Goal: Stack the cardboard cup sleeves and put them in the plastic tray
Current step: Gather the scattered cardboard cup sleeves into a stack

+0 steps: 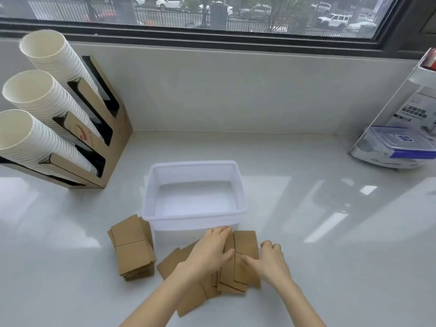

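An empty translucent plastic tray stands in the middle of the white counter. Just in front of it lie several loose brown cardboard cup sleeves, fanned out and overlapping. My left hand lies flat on top of them with its fingers reaching toward the tray's near wall. My right hand presses against the right edge of the same sleeves, thumb on their top face. To the left of the tray rests a neat stack of sleeves, apart from both hands.
A cardboard holder with three slanted stacks of white paper cups stands at the left. A white rack with a clear lidded box sits at the right. The window wall runs behind the counter.
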A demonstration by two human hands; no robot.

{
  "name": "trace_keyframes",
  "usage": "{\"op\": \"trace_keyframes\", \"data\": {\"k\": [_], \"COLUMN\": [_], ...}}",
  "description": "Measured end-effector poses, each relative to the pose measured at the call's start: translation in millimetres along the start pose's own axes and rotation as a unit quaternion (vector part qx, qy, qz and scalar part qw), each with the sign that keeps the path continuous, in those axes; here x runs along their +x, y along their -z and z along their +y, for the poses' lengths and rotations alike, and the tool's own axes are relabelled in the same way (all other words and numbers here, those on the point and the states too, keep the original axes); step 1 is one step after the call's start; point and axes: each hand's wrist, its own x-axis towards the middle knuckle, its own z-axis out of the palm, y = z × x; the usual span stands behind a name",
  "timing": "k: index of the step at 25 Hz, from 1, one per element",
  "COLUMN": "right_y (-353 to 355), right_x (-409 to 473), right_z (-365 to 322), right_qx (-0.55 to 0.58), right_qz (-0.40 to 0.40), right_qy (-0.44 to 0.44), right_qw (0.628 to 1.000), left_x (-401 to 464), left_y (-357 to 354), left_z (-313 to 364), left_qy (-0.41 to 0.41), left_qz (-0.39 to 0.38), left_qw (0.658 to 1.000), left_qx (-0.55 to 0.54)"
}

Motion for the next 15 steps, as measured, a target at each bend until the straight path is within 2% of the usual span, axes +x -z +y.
{"op": "trace_keyframes", "data": {"k": [3, 9, 15], "right_y": [-6, -10, -14], "right_x": [2, 8, 7], "right_z": [0, -3, -4], "right_qx": [-0.036, -0.006, 0.085], "right_qz": [0.024, 0.024, 0.016], "right_qy": [-0.004, 0.004, 0.027], "right_qw": [0.999, 1.0, 0.996], "left_x": [6, 14, 13], "left_y": [-6, -13, -13], "left_z": [5, 2, -5], "left_qy": [0.003, 0.027, 0.031], "left_qz": [-0.004, -0.02, 0.03], "left_qw": [1.0, 0.998, 0.999], "left_qx": [0.029, 0.056, -0.007]}}
